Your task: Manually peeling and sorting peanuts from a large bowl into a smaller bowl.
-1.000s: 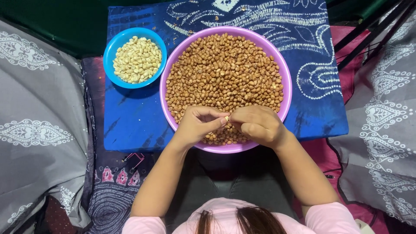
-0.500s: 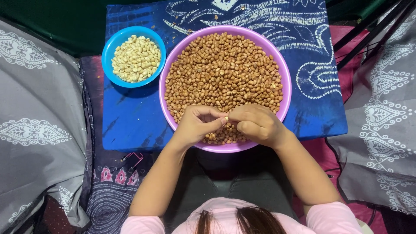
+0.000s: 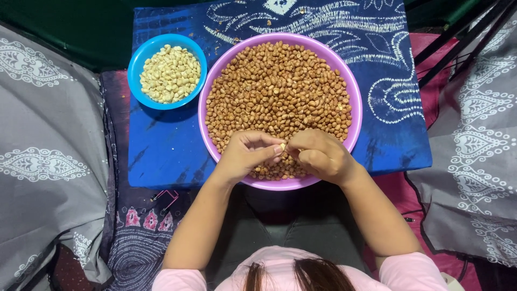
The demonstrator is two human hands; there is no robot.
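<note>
Both hands meet over the near edge of the purple bowl (image 3: 207,86), which is heaped with brown-skinned peanuts (image 3: 277,91). The left hand (image 3: 245,156) pinches a pale peeled peanut (image 3: 282,146) in its closed fingers; the right hand (image 3: 320,156) is curled just beside it, fingertips touching. A blue bowl (image 3: 135,64) of skinned peanuts (image 3: 169,74) sits left on the blue tabletop (image 3: 161,151)

Nuts under both hands hidden, black frame (image 3: 458,37) cut off by edge, grey cloth (image 3: 37,161) cropped
</note>
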